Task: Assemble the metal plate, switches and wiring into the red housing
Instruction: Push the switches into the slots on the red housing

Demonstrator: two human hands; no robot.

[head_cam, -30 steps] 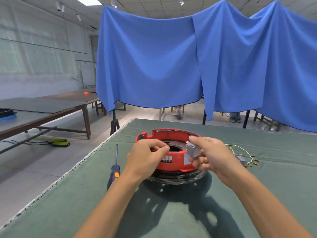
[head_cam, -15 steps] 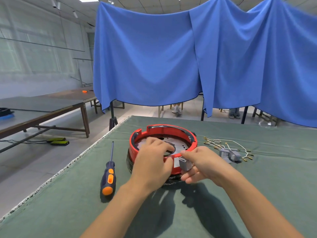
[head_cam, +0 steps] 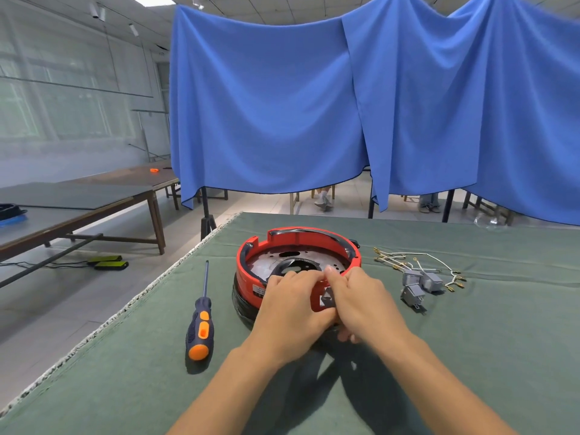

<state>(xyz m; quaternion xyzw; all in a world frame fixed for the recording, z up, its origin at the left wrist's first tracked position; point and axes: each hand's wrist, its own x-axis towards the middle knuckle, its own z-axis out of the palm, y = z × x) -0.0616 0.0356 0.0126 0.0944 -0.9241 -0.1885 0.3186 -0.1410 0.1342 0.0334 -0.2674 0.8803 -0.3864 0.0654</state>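
The round red housing [head_cam: 248, 277] sits on the green table mat, with the perforated metal plate [head_cam: 266, 262] lying inside it. My left hand [head_cam: 292, 309] grips the housing's near rim, fingers curled over the edge. My right hand [head_cam: 361, 306] holds a small grey switch [head_cam: 328, 299] at an opening in the near wall, thumb over the rim. Three more grey switches [head_cam: 420, 282] lie to the right of the housing, beside white wires with brass terminals [head_cam: 417, 260].
A screwdriver with a blue and orange handle [head_cam: 201, 321] lies left of the housing, its shaft pointing away from me. The table's left edge [head_cam: 125, 312] runs diagonally. Blue cloth [head_cam: 314, 105] hangs behind the table. Long tables [head_cam: 78, 199] stand at left.
The housing now rests flat on the mat, where earlier it was tilted. My right hand brought the grey switch down from above the rim to the near wall opening. The view has tipped downward.
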